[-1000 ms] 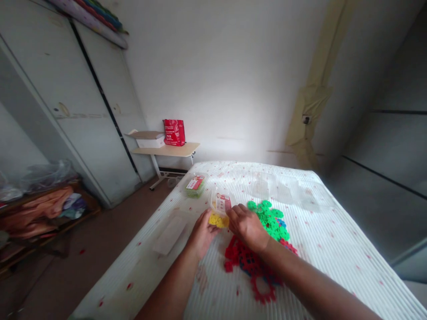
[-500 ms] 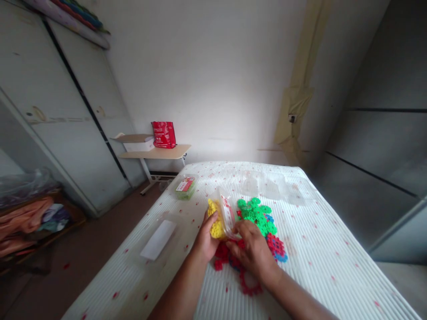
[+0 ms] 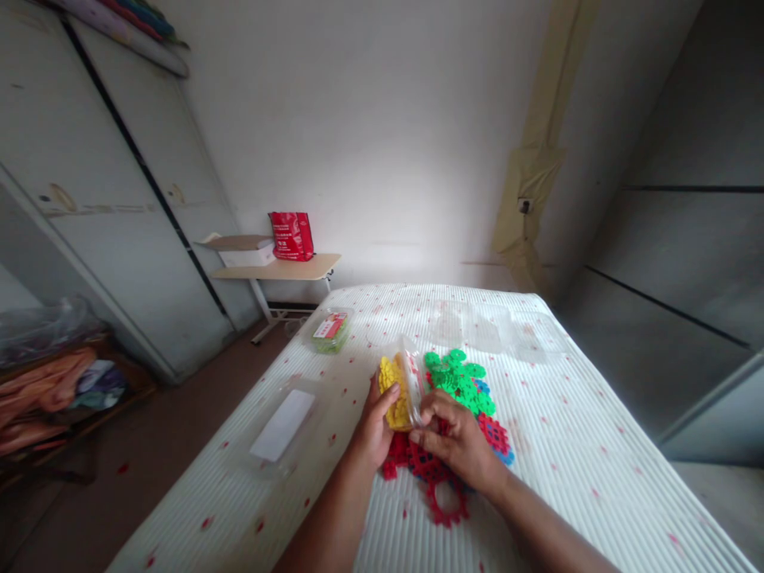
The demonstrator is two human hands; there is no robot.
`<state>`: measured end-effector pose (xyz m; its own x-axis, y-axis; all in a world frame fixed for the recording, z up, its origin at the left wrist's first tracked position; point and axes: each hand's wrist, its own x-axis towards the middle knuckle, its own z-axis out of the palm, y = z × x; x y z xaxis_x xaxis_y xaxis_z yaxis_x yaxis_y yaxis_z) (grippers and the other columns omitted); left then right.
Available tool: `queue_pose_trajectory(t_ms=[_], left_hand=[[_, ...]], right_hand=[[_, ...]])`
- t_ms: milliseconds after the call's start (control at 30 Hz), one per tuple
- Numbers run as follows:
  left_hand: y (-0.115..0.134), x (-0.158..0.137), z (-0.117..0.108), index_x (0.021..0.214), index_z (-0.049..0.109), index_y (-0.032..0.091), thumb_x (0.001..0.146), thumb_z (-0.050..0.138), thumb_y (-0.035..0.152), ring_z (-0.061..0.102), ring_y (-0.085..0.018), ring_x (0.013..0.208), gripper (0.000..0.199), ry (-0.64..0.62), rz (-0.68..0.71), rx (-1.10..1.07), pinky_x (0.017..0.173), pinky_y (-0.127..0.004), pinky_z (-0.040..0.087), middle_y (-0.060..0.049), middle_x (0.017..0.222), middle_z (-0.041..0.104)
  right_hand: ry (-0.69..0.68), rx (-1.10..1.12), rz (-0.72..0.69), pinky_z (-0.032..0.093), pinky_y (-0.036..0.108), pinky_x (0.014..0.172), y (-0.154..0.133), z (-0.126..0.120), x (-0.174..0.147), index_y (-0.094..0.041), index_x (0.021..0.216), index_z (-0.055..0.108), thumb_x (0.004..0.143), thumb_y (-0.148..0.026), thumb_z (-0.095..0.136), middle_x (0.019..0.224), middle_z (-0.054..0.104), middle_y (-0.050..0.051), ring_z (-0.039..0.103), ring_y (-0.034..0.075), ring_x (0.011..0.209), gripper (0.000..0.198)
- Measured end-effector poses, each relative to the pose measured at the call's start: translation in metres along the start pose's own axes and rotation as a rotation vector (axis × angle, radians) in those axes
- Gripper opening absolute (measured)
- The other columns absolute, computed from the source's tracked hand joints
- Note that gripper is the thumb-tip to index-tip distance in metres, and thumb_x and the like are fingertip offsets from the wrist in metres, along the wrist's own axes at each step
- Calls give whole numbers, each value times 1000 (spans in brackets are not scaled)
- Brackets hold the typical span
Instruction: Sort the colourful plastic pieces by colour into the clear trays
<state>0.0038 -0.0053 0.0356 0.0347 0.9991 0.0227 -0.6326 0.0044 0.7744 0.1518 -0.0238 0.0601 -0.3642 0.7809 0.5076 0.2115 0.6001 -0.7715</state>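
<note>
My left hand (image 3: 374, 426) is wrapped round a clear plastic box (image 3: 413, 382) tipped on its side, its labelled lid facing right. Yellow plastic building pieces (image 3: 394, 398) fill it. The fingers of my right hand (image 3: 457, 438) are curled against the lower right edge of the box's lid, thumb underneath. Beneath and beyond the hands lies a pile of loose plastic pieces: green discs (image 3: 459, 382), red pieces (image 3: 446, 503) including a toothed ring, and some blue ones (image 3: 506, 457) partly hidden.
A lidded box with green contents (image 3: 330, 333) sits at the table's far left. An open clear lid with a white label (image 3: 282, 426) lies at left. Several clear plastic containers (image 3: 525, 334) stand at the far right. Behind is a side table (image 3: 298, 268) with a red bag (image 3: 292, 236).
Both hands and the yellow-filled box have shifted slightly right. The right fingers have curled closer against the lid's edge. The view has moved a little; the loose pile stays in place.
</note>
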Motion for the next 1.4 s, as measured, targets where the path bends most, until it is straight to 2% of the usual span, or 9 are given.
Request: queue_pose_trajectory(t_ms=[133,267,467,600,767,900,1000,1233,1400], left_hand=[[0,0,-2,118,50,26,76,64,28,60,-20,103,44,-11,7,-1,88,-33,47,-3,111,63],[-1,1,-5,121,48,27,74,67,28,62,-19,98,51,4,-21,-43,87,-33,48,-2,106,64],[-3,2,-7,125,42,31,75,65,27,62,-19,99,56,-8,-53,-88,86,-33,49,-2,111,62],[-3,2,-8,129,39,31,77,64,27,61,-20,100,58,-10,-52,-83,86,-34,49,-3,112,62],[-3,3,-13,130,40,31,77,64,30,60,-22,105,59,19,-68,-160,90,-37,47,-3,120,60],[-3,3,-14,130,42,29,77,63,31,58,-23,109,57,-1,-84,-176,94,-38,45,-4,122,59],[-3,2,-14,130,42,28,78,62,30,57,-23,111,56,-18,-75,-171,96,-38,44,-4,122,59],[1,2,-18,130,42,28,79,60,30,58,-22,108,54,-10,-82,-131,95,-38,44,-4,119,62],[2,3,-22,130,42,27,79,61,27,60,-23,106,55,-15,-119,-125,92,-37,47,-5,119,62]], right_hand=[[-65,9,-19,44,24,66,0,-3,2,-20,71,49,85,-39,54,75,52,0,52,12,72,24],[-37,-68,-32,45,24,64,0,-8,2,-20,71,48,89,-33,48,73,53,-1,52,12,70,21],[120,-418,-129,45,27,65,3,-8,-4,-21,77,46,86,-20,45,77,57,3,55,15,72,9],[134,-576,-97,48,30,72,9,4,-8,-21,87,48,79,-14,46,89,60,7,58,19,83,11],[172,-575,42,50,35,83,22,9,-8,-22,93,49,73,-10,48,105,60,7,57,21,100,24],[140,-626,63,49,37,90,29,6,-6,-19,120,45,77,-11,49,119,58,11,56,22,109,44],[62,-658,74,48,33,92,30,6,-6,-18,130,42,81,-6,41,127,54,13,55,19,112,51],[56,-643,56,46,35,95,34,-11,-3,-18,125,51,80,-3,38,125,58,12,55,19,113,49],[80,-481,1,51,35,85,40,-39,2,-19,115,59,84,-17,43,110,67,9,63,21,100,36]])
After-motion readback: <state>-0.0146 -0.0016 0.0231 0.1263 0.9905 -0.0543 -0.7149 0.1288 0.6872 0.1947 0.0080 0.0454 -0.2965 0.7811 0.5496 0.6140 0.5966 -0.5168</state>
